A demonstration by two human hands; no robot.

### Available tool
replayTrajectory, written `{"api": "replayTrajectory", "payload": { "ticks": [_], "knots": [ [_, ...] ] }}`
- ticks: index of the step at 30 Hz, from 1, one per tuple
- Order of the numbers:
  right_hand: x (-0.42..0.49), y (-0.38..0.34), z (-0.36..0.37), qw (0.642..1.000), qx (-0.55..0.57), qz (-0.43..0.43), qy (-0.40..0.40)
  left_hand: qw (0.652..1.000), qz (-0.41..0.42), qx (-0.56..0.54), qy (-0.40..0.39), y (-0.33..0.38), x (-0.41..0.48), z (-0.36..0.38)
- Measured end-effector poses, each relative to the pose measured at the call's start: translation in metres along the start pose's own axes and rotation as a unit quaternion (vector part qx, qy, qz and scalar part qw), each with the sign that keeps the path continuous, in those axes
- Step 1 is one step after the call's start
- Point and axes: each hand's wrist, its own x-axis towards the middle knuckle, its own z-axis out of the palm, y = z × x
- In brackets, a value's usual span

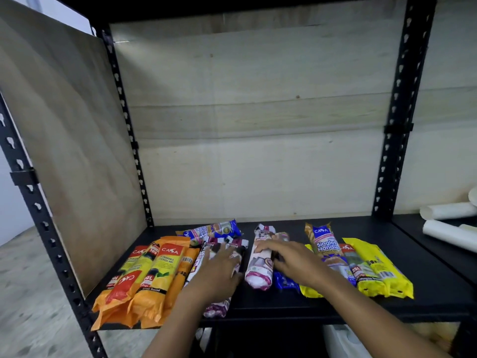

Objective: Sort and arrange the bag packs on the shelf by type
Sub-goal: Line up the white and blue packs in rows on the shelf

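Resting flat and open on the black shelf (426, 288), the left hand (219, 270) covers a purple-white pack (216, 307); the right hand (296, 262) lies open over another (259, 270), orange packs (144, 280) near the left edge.

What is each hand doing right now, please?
Left hand: open, flat on a white-and-purple pack.
Right hand: open, fingers spread over another white-and-purple pack, not gripping.

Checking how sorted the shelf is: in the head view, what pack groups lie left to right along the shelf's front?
Orange packs → purple-white pack under the left hand → purple-white roll under the right hand → yellow packs.
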Motion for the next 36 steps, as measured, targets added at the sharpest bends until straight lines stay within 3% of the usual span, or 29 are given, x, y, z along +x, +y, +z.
{"api": "replayTrajectory", "payload": {
  "ticks": [5,8,11,16,20,26,36],
  "knots": [
    [0.014,-0.008,0.001,0.995,-0.045,-0.023,-0.081,0.993,-0.035,-0.077,0.088,-0.021,-0.01,0.002],
    [0.024,-0.008,0.003,0.99,-0.025,-0.036,-0.132,0.99,-0.034,-0.134,0.038,-0.018,-0.015,0.008],
    [0.028,-0.008,0.0,0.985,-0.03,-0.045,-0.166,0.994,-0.025,-0.102,-0.007,-0.019,-0.017,0.013],
    [0.029,-0.009,-0.009,0.975,-0.024,-0.017,-0.221,0.996,-0.015,-0.09,-0.005,-0.018,-0.022,0.007],
    [0.024,-0.009,-0.005,0.978,-0.023,0.001,-0.21,0.999,-0.018,-0.048,0.01,-0.033,-0.035,0.004],
    [0.012,-0.019,0.008,0.986,-0.069,-0.009,-0.151,0.997,-0.018,-0.046,-0.061,-0.042,-0.055,0.008],
    [-0.007,-0.041,0.02,0.984,-0.139,0.078,-0.084,0.998,-0.048,-0.034,-0.027,-0.028,-0.051,0.022]
  ]
}}
